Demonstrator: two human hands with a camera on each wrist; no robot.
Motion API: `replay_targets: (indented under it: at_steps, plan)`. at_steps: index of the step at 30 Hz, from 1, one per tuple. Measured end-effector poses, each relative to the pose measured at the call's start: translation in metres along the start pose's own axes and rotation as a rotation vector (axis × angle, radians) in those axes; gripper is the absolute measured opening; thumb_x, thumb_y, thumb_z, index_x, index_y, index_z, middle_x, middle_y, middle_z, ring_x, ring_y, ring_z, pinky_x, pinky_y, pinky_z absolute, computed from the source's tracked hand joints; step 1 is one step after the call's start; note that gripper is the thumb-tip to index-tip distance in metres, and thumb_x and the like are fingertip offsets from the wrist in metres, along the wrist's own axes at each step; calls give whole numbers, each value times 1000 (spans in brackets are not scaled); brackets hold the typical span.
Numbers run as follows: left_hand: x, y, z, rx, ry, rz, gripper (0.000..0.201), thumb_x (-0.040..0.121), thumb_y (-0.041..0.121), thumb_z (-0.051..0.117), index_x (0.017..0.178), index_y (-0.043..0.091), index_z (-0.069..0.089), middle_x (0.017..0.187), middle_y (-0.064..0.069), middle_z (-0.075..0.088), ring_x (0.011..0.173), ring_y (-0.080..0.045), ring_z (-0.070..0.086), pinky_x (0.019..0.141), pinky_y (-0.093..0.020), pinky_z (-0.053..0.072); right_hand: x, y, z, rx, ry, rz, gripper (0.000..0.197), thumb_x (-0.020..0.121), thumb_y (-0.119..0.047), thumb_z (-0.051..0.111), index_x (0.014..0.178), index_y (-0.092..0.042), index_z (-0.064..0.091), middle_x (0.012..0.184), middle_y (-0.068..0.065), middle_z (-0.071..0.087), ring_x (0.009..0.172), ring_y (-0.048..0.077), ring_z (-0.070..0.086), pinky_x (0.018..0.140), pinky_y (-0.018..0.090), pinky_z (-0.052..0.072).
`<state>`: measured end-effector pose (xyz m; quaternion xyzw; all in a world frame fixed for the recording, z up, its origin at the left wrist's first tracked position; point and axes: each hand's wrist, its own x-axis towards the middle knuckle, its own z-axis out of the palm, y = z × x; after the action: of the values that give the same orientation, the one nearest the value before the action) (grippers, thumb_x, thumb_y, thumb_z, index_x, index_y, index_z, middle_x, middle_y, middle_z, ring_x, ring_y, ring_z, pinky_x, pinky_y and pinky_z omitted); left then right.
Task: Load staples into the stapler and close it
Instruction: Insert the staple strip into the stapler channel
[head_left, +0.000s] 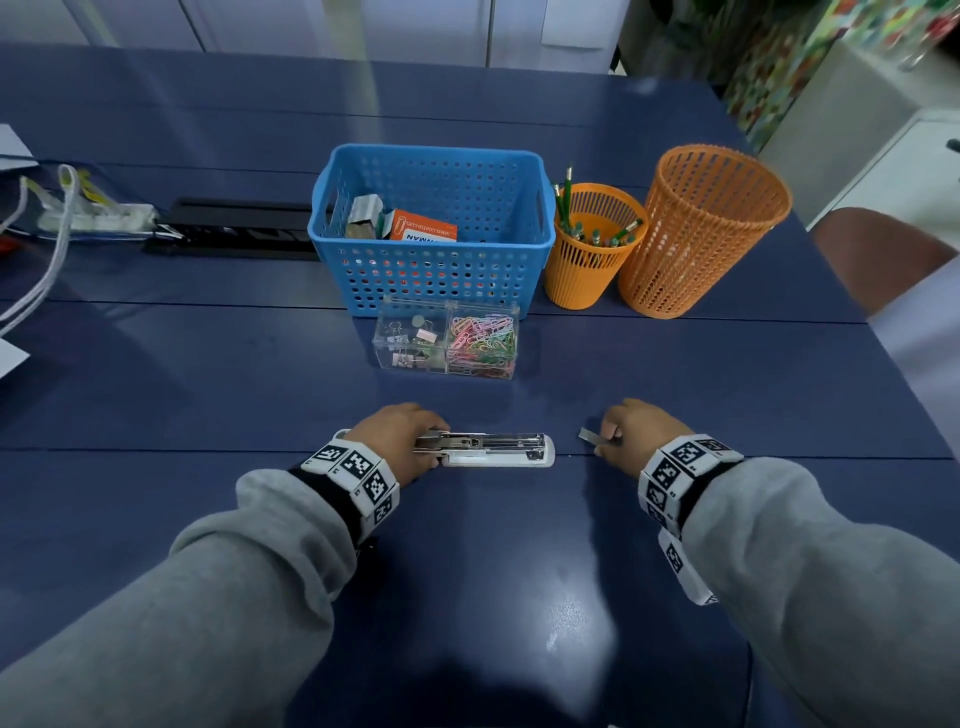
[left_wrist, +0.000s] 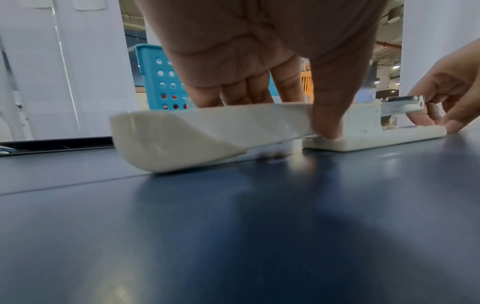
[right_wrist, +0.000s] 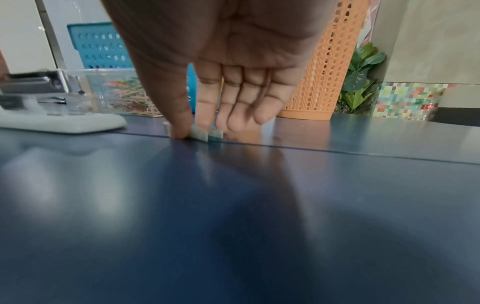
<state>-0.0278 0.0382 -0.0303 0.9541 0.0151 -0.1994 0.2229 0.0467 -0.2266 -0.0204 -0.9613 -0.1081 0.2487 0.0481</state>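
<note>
**Midway: stapler open, staples being picked up**

Currently the white plastic stapler with a bare metal magazine (head_left: 488, 448) is lying opened out flat on the dark blue table (head_left: 467, 571), near its front edge, roughly at the middle. The white top cover (left_wrist: 197, 135) is lying swung back away from the base, so the opening step is looking done. The left hand (head_left: 397, 439) is holding the stapler steady at its hinge end, thumb pressing on the base, fingers curled behind the body.

The right hand (head_left: 631, 434) is pinching a short silver strip of staples (head_left: 592, 436) against the table, thumb and forefinger closed on it, other fingers loosely straight. The strip is sitting just beside the stapler's front tip, apart from it, not yet in the magazine. Left to do, judging by this: lifting the strip, dropping it into the channel, swinging the cover shut.

Writing: the orange box (head_left: 423, 226) inside the blue perforated plastic basket (head_left: 431, 270), toward the table's far edge, is showing partial upside-down letters, maybe "…MAN"; smaller print too small to tell. Black-and-white square markers are showing on the wristbands (head_left: 358, 470).
</note>
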Motion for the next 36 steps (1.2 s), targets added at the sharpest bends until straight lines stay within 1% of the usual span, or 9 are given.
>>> replay_targets:
  at_steps: [2,6,8,11,15,18,26,33,36]
  plan:
    - [-1,-1,1,-8,2,-9,35,81,21,64,115,24,58,116,-4,59,112,-23,53,96,-34,42,-2,1,-3,14,14,4,13,87,-26,58,90,-13,58,105,5,58,87,20,53,80,33,48]
    - [-1,-3,2,-19,4,-16,35,81,21,64,115,25,58,116,-4,59,112,-23,53,97,-35,42,-11,-11,-12,204,101,-40,9,84,-29,63,87,-21,60,91,-1,64,83,18,60,83,35,53]
    - [0,-4,1,-23,-5,-10,36,81,21,64,116,24,58,116,-4,59,112,-23,54,98,-35,42,-15,-28,-16,225,97,-156,14,85,-27,63,98,-20,64,89,-4,59,82,14,56,82,29,50]
    - [0,-3,0,-18,-17,-5,36,81,22,64,117,24,57,118,-5,59,112,-24,54,99,-37,43,-19,-54,-18,90,55,-326,24,89,-25,58,109,-15,65,102,1,60,93,18,58,86,29,47]
    - [-1,-4,0,-15,-29,-5,40,83,21,63,122,23,54,125,-6,56,116,-25,52,102,-37,42,-17,-71,-14,-100,-20,-382,31,94,-25,47,120,-16,60,121,5,56,110,23,55,91,33,46]
    - [-2,-4,1,-24,-24,-5,41,83,20,63,123,22,53,127,-6,55,118,-25,52,102,-37,41,-14,-75,-11,-162,-24,-380,33,95,-25,44,123,-15,59,123,6,56,113,24,54,92,35,46]
    - [-4,-5,0,-30,-23,0,42,83,21,63,124,23,53,125,-8,56,116,-26,52,102,-38,41,-14,-77,-8,-227,-3,-409,32,94,-21,43,118,-14,63,120,5,59,113,24,53,91,37,48]
    - [-3,-7,1,-33,-23,11,43,84,20,63,125,24,52,127,-7,56,118,-25,52,102,-37,41,-6,-87,-12,-346,-49,-402,28,93,-13,42,104,-9,67,112,8,59,103,31,58,80,38,49]
    - [-2,-7,1,-31,-30,15,44,84,20,63,126,23,52,127,-7,55,118,-25,51,102,-36,40,-1,-93,-12,-437,-69,-386,22,91,-7,46,100,-7,67,92,7,51,83,29,52,68,35,45]
